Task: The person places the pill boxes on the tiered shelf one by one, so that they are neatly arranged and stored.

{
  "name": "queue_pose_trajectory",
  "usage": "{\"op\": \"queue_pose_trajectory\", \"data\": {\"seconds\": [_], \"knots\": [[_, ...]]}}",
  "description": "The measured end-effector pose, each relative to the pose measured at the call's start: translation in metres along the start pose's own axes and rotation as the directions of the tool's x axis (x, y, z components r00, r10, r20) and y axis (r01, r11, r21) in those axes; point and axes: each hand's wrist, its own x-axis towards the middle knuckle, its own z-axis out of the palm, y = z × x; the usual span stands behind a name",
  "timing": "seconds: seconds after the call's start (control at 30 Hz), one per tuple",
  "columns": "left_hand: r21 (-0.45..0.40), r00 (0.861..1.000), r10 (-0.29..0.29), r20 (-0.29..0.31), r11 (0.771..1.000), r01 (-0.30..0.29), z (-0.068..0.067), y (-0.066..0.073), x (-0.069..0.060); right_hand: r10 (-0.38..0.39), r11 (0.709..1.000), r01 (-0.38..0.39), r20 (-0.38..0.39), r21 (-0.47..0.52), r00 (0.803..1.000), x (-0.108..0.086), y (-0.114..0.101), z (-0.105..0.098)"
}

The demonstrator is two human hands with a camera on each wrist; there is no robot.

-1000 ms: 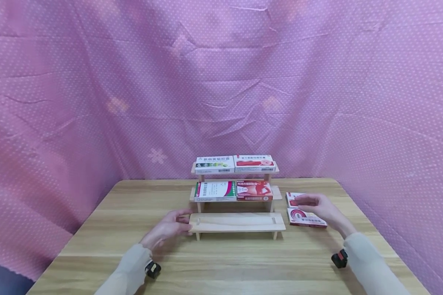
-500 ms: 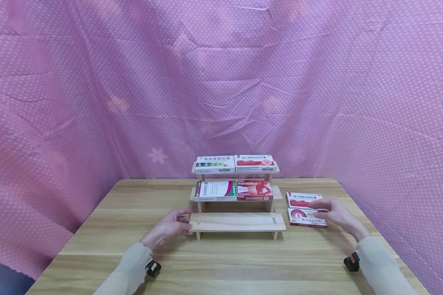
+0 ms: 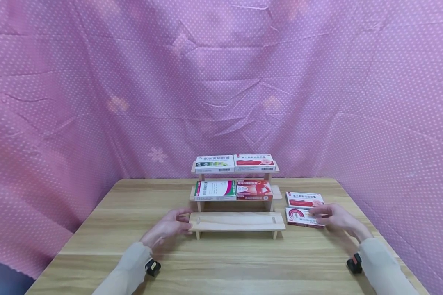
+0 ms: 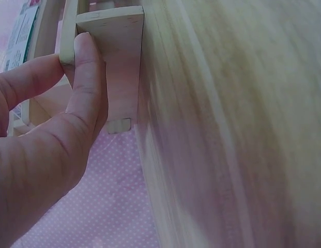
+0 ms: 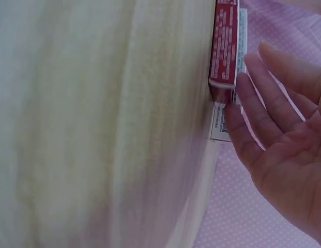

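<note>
A tiered wooden stand [image 3: 236,222] is on the table. My left hand [image 3: 167,228] pinches the left end of its lowest board; in the left wrist view, thumb and fingers [image 4: 88,77] close on the board's edge. To the stand's right, two medicine boxes lie flat, one behind the other. My right hand [image 3: 337,220] is at the right end of the nearer white and red box [image 3: 300,217]. In the right wrist view, its fingers [image 5: 245,137] are fairly straight and the fingertips touch that box's end. The farther white and red box [image 3: 304,199] lies just behind.
A white and green box [image 3: 215,189] and a red box [image 3: 254,189] sit on the middle tier. The top tier bears two white boxes, one with green [image 3: 215,163], one with red [image 3: 254,162]. A pink dotted cloth [image 3: 221,90] hangs behind the table [image 3: 221,266].
My right hand has moved from over the farther box toward me and to the right, down to the nearer box's end. That box has shifted slightly left. My left hand stays put.
</note>
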Motion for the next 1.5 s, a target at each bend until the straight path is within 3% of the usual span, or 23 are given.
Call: {"op": "queue_pose_trajectory", "data": {"seconds": [0.3, 0.57, 0.73, 1.23, 1.5], "knots": [[0.002, 1.0, 0.001, -0.004, 1.0, -0.001, 0.001, 0.002, 0.0, 0.0, 0.999, 0.0, 0.0, -0.033, 1.0, 0.003, -0.001, 0.001], [-0.007, 1.0, 0.007, -0.001, 1.0, -0.007, 0.001, 0.003, -0.002, 0.014, 1.0, -0.014, 0.077, -0.001, 0.997, 0.003, -0.001, 0.006], [-0.007, 1.0, 0.004, 0.002, 1.0, -0.004, 0.001, 0.003, -0.001, 0.021, 0.999, -0.017, 0.125, -0.031, 0.992, 0.002, -0.002, 0.007], [-0.015, 1.0, -0.014, -0.006, 1.0, 0.014, 0.001, 0.001, -0.001, 0.053, 0.994, -0.046, 0.069, -0.098, 0.996, -0.002, -0.005, 0.01], [-0.022, 1.0, -0.013, -0.004, 1.0, 0.013, 0.001, 0.002, 0.0, 0.006, 1.0, -0.006, 0.057, 0.015, 0.998, -0.011, -0.006, 0.0]]}}
